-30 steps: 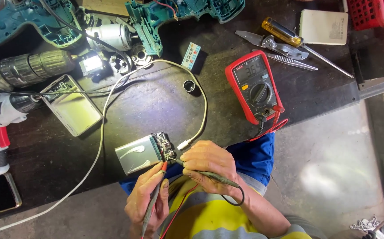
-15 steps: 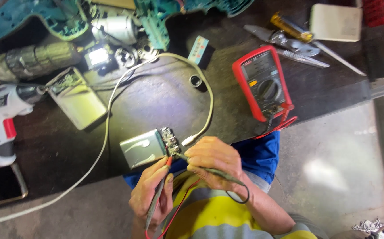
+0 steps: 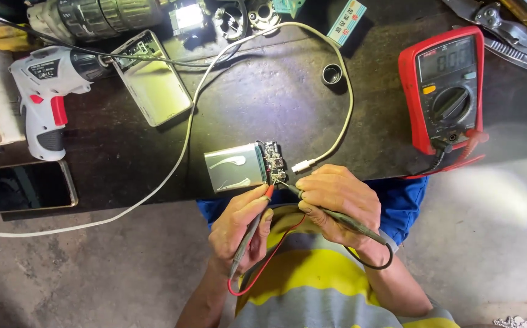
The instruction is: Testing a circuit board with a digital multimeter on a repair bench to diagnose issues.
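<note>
A silver battery pack (image 3: 235, 167) with a small circuit board (image 3: 273, 161) on its right end lies near the bench's front edge. My left hand (image 3: 239, 228) holds a red meter probe (image 3: 257, 215), its tip at the board's lower edge. My right hand (image 3: 336, 203) grips a black meter probe (image 3: 312, 203), its tip touching the same edge of the board. Both probe leads run back over my lap. A red multimeter (image 3: 448, 88) with a lit display lies on the bench to the right.
A white cable (image 3: 184, 140) loops over the dark bench (image 3: 275, 97), its plug beside the board. A white cordless screwdriver (image 3: 48, 100), a phone (image 3: 27, 185), a silver case (image 3: 151, 79), a drill motor (image 3: 93, 15) and pliers (image 3: 506, 27) lie around.
The view has moved closer and shifted. Both hands keep their probes on the circuit board.
</note>
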